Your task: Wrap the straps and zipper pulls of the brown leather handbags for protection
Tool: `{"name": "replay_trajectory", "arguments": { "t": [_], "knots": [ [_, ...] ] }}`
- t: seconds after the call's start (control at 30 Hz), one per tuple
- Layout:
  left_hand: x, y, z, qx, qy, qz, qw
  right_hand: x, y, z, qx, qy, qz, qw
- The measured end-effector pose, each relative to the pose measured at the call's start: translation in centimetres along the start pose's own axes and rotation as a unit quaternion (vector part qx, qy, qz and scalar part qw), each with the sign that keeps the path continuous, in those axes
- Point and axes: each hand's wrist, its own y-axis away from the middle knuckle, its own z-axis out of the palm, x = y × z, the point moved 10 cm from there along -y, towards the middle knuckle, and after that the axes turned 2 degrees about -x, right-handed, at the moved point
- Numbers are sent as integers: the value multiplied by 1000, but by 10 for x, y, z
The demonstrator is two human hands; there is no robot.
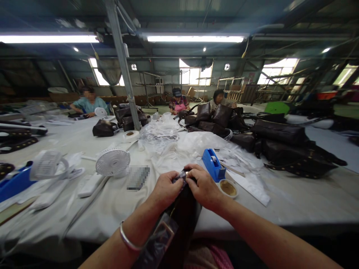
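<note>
Black material (183, 211) is pinched at its far end by fingers of the left hand (166, 188) and right hand (204, 186).

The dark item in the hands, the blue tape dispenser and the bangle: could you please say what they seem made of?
Dark item: perhaps smooth leather or imitation leather; faint sheen, though shadowed.
Blue tape dispenser: probably hard, glossy plastic; even colour, moulded shape.
Bangle: apparently polished silvery metal; bright highlight.

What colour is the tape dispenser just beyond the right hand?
The tape dispenser is bright blue, seen best in the head view.
</note>
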Motion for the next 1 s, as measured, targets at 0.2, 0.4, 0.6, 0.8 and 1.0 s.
{"name": "replay_trajectory", "arguments": {
  "t": [0.2,0.4,0.6,0.8,1.0],
  "knots": [
    [-1,1,-3,2,-5,-12,1000,-4,3,-18,44,52,-16,998],
    [3,2,0,23,-30,-9,999,-13,5,-13,46,118,-36,991],
    [4,3,1,24,-45,-7,999,6,0,-4,21,54,23,998],
    [-3,1,3,6,-17,-16,1000,17,-3,-5,-7,-35,54,998],
    [-8,2,6,-26,38,-39,998,35,-5,1,-48,-182,154,970]
  ]
}}
